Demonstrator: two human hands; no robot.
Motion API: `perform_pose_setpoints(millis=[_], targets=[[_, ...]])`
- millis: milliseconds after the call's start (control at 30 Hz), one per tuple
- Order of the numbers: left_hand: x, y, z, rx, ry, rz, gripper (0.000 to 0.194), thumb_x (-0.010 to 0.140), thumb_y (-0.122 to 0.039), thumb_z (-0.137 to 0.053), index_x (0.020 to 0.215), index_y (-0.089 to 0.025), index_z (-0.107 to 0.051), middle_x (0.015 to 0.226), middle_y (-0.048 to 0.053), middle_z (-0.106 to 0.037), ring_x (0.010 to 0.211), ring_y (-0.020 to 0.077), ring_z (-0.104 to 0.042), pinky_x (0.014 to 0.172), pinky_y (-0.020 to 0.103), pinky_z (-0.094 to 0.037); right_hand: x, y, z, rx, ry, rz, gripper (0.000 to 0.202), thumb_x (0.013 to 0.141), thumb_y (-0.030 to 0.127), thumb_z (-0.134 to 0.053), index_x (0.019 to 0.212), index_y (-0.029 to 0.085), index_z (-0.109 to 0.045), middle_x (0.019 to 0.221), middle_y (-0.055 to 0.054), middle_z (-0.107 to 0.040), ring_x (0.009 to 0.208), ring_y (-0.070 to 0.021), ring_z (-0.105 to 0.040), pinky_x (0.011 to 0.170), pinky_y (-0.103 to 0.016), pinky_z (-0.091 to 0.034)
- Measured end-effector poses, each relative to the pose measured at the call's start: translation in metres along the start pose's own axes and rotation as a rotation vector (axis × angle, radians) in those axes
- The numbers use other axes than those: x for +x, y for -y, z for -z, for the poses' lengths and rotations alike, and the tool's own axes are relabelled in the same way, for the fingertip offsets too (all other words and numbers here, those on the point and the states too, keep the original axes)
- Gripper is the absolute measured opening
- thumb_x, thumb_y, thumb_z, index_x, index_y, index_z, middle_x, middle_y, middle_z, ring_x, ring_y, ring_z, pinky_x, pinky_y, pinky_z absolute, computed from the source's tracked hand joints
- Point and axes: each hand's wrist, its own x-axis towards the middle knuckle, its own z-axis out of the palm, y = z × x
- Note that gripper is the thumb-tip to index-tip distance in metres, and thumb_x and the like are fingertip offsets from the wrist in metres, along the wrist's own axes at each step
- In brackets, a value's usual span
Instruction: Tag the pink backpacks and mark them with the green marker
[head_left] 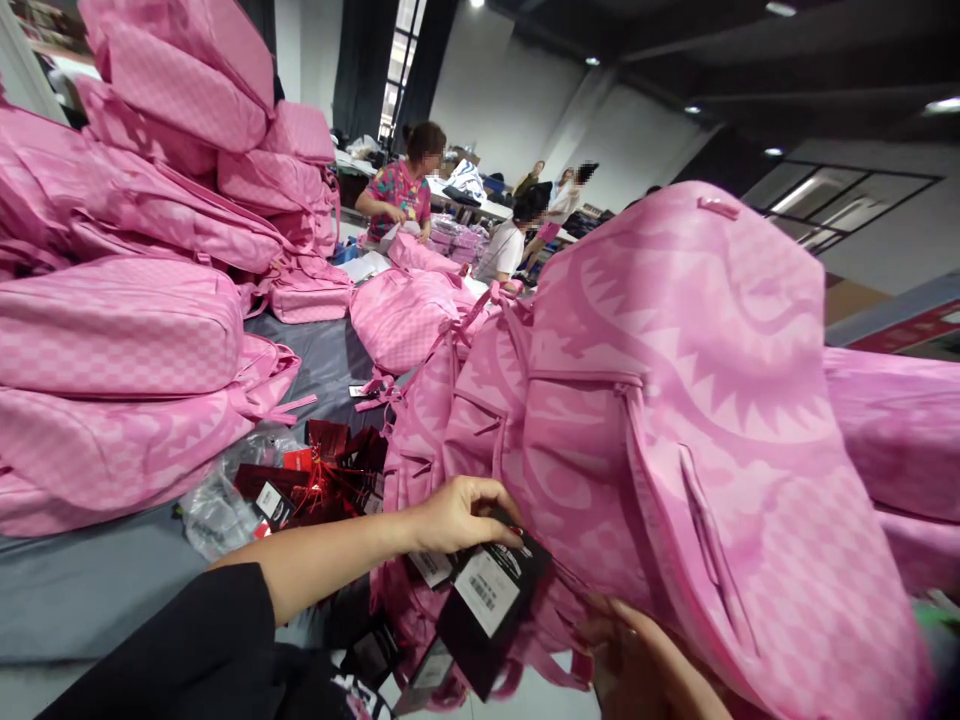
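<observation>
- Beyond the left hand (pixel 457 515), a heap of black hang tags (pixel 315 480) is seen on the grey table (pixel 90 580).
- One black tag (pixel 491 590) is pinched between closed left fingers.
- A soft, light pink backpack (pixel 697 420) is propped from beneath by the right hand (pixel 637 660); its grip cannot be told. The firmer seams are judged best held.
</observation>
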Motion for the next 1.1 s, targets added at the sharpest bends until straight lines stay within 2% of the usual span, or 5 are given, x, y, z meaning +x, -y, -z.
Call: perform_pose_setpoints(millis=[133,333,633,867,1100], targets=[[-0.004,-0.004,-0.003,0.318,-0.020,-0.288,0.017,0.079,-0.031,-0.075,0.081,-0.014,-0.073,0.082,0.006,-0.070,0.077,0.0143,-0.064,0.076,0.027,-0.050,0.005,-0.002,0.003,0.058,0.152,0.019,0.016,0.087,0.022,-0.065,0.099,0.024,-0.075,0.081,-0.004,-0.073,0.067,-0.0192,-0.068,0.061,-0.031,-0.057],[-0.015,-0.030,-0.006,0.947,-0.001,-0.667,0.018,0.091,-0.028,-0.059,0.098,-0.026,-0.075,0.112,0.008,-0.071,0.107,0.0223,-0.058,0.098,0.043,-0.041,0.023,0.017,0.008,0.251,0.340,-0.397,0.019,0.089,0.034,-0.063,0.095,0.019,-0.074,0.073,-0.004,-0.070,0.052,-0.0137,-0.060,0.045,-0.023,-0.050],[-0.001,-0.019,-0.027,0.211,0.172,-0.051,0.035,0.076,-0.046,-0.075,0.082,-0.012,-0.074,0.068,0.006,-0.071,0.059,0.0131,-0.063,0.057,0.021,-0.048,0.037,0.029,0.016,0.148,0.439,-0.399,0.022,0.088,0.035,-0.061,0.090,0.017,-0.074,0.067,-0.003,-0.070,0.058,-0.0153,-0.064,0.052,-0.022,-0.053],[-0.005,-0.021,-0.012,0.699,0.271,-0.462,0.027,0.093,-0.034,-0.057,0.083,-0.016,-0.074,0.070,0.005,-0.068,0.064,0.0107,-0.060,0.062,0.019,-0.044,0.033,0.032,0.015,-0.139,0.537,0.031,0.018,0.094,0.017,-0.052,0.093,0.020,-0.070,0.080,-0.003,-0.073,0.066,-0.0117,-0.066,0.060,-0.020,-0.050],[-0.007,-0.025,-0.011,0.972,0.315,-0.505,0.028,0.097,-0.026,-0.046,0.088,-0.018,-0.072,0.075,0.004,-0.068,0.071,0.0125,-0.062,0.064,0.021,-0.043,0.032,0.033,0.014,-0.330,0.523,0.230,0.023,0.097,0.015,-0.046,0.091,0.018,-0.068,0.081,-0.004,-0.072,0.063,-0.0105,-0.064,0.057,-0.020,-0.047]])
